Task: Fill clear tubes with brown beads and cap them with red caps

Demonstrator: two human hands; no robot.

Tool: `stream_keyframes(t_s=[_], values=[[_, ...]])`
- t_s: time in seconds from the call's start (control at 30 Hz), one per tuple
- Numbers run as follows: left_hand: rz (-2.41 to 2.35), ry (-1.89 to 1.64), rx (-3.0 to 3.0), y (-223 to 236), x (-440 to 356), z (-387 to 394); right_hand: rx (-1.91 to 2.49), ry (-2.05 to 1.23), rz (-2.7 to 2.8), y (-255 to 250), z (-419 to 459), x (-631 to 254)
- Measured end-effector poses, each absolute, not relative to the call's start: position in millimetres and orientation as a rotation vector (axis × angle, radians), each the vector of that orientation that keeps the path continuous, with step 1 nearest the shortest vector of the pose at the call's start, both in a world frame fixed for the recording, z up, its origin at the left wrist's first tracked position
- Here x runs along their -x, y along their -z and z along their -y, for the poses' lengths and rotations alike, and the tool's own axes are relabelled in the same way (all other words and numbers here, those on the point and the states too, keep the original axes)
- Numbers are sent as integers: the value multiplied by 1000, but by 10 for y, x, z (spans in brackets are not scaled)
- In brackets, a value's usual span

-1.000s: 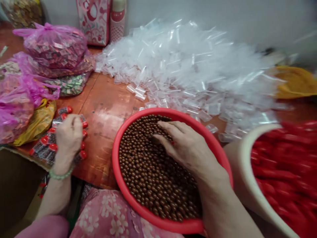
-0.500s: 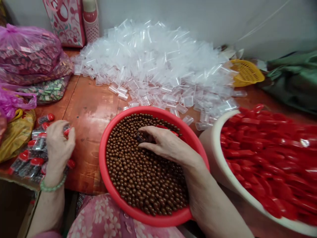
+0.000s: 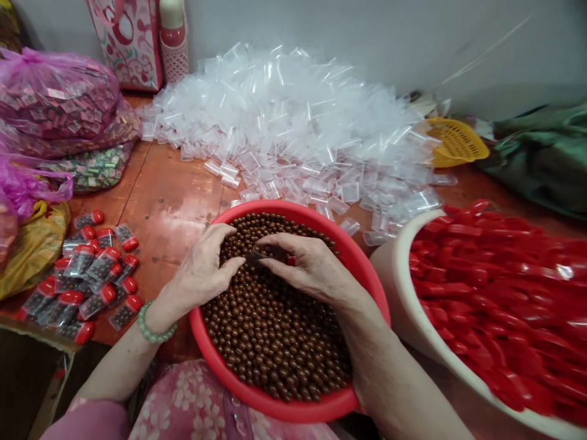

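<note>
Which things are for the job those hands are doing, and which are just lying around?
Probably for the job:
- brown beads in the red basin, where both hands are
- clear plastic containers
- red plastic pieces
- filled, red-topped containers

Probably just lying about:
- pink patterned bag
- bottle
- yellow basket
- green cloth

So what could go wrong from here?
Bowl tipping: the red bowl reaches past the table edge over the lap, and the left hand is at its rim, so a push might spill the brown balls.

Containers falling: the red-capped containers lie loosely heaped by the edge; the left forearm could knock some off.

Red pieces sliding: the red pieces are heaped above the white tub's rim, so a bump might shed some.
</note>
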State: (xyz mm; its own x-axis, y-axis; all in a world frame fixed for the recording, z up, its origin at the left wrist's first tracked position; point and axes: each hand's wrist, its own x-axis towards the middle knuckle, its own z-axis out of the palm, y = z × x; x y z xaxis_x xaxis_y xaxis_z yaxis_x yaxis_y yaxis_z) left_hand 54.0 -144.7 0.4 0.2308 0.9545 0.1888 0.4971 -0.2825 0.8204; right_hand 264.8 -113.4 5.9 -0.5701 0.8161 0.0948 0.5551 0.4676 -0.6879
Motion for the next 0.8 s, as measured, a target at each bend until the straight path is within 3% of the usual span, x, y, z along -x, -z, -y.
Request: stream_keyframes(t_s=[0.23, 0.63, 0.8], values=[[-1072, -671, -1763, 46, -670, 1389, 999, -918, 2236, -172, 1230, -2630], [-1019, -845, -1477, 65, -683, 1334, 916, -854, 2052, -199, 1233, -2602], [-962, -882, -1247, 21, -680, 1366, 1179, -911, 2012, -245, 1206, -2711]])
